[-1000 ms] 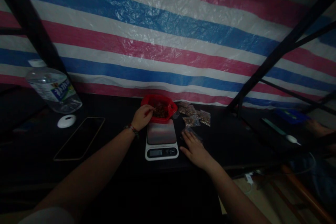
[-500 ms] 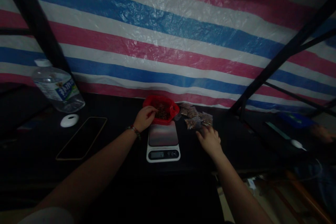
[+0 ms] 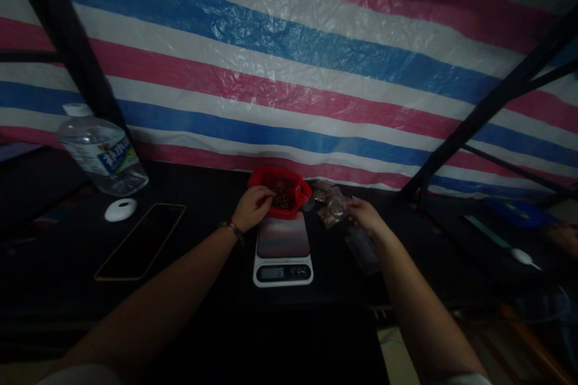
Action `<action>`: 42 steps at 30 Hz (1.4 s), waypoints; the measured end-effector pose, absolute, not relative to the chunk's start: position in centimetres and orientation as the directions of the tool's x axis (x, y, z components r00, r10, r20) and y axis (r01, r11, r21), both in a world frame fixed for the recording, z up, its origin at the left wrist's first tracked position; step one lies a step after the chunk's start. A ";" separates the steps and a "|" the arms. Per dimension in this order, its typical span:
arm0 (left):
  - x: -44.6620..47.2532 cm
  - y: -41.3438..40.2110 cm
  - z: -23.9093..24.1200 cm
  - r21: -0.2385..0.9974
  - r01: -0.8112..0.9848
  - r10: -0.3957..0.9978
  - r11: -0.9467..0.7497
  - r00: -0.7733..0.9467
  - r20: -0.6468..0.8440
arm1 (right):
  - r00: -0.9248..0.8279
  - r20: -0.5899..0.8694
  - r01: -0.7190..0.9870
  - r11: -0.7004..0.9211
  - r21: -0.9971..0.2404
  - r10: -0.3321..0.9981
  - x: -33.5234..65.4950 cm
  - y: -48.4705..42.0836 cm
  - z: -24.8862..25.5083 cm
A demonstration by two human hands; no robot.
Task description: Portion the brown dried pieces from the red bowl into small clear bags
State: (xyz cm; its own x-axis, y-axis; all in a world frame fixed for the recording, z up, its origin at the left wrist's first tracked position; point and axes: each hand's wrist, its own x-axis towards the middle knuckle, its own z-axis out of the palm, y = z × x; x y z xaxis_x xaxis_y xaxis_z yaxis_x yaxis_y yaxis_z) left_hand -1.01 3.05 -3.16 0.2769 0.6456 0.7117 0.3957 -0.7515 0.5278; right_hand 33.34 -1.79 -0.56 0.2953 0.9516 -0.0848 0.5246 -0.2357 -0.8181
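Observation:
A red plastic tray (image 3: 259, 177) holds small dark reddish-brown pieces (image 3: 283, 197) and sits at the back end of a white kitchen scale (image 3: 283, 237) with a lit display. My left hand (image 3: 251, 209) reaches over the tray's left rim, fingertips pinched together above the pieces; whatever lies between them is too small to make out. To the right lie several small clear bags (image 3: 329, 216) filled with brownish bits. My right hand (image 3: 365, 216) has its thumb and fingers closed at the edge of one of these bags. Below that hand are flat clear plastic bags (image 3: 362, 251).
On the left stand a large clear bottle (image 3: 106, 153), a white oval case (image 3: 120, 209) and a phone (image 3: 142, 242). Black metal posts frame both sides, with a striped plastic sheet (image 3: 271, 96) behind. At far right, another person's hand (image 3: 564, 236) is near a blue tray (image 3: 519, 213).
My right hand has risen from the near side of the filled bags and closed on one. Flat clear bags beneath it now show. My left hand stays at the red tray.

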 end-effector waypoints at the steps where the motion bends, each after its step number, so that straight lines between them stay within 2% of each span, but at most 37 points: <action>1: -1.0 3.0 -3.1 0.528 0.397 0.646 -0.751 0.276 0.712 | 0.297 -0.083 0.389 -0.200 -0.899 0.951 32.8 -1.8 0.3; 4: -1.0 2.6 -2.8 0.521 0.405 0.645 -0.751 0.280 0.711 | 0.265 0.009 0.058 -0.007 -0.998 0.964 29.8 -1.6 2.8; 8: -0.8 2.0 -2.6 0.513 0.397 0.635 -0.761 0.298 0.713 | 0.174 0.126 -0.079 0.141 -0.987 0.977 23.9 -0.2 4.3; 11: -0.7 1.9 -2.8 0.526 0.379 0.637 -0.762 0.291 0.714 | 0.099 0.201 -0.050 0.206 -0.977 0.975 19.6 1.0 3.1; 14: -0.6 1.9 -3.2 0.590 0.355 0.684 -0.725 0.265 0.680 | 0.035 0.298 0.110 0.293 -0.950 0.954 16.8 1.5 0.9; 18: -0.3 1.9 -3.2 0.670 0.301 0.734 -0.679 0.297 0.610 | -0.037 0.329 0.229 0.329 -0.916 0.944 16.1 0.8 -1.1; 23: -0.1 1.6 -2.6 0.555 0.356 0.660 -0.752 0.394 0.640 | -0.074 0.350 0.325 0.354 -0.877 0.934 16.9 0.0 -1.2; 33: -0.4 1.5 -2.6 0.509 0.492 0.708 -0.706 0.456 0.540 | -0.125 0.336 0.405 0.357 -0.842 0.933 16.7 0.0 -1.5; 42: -1.1 2.0 -2.6 0.573 0.414 0.705 -0.708 0.466 0.535 | -0.158 0.400 0.358 0.430 -0.829 0.903 16.0 -0.4 -1.2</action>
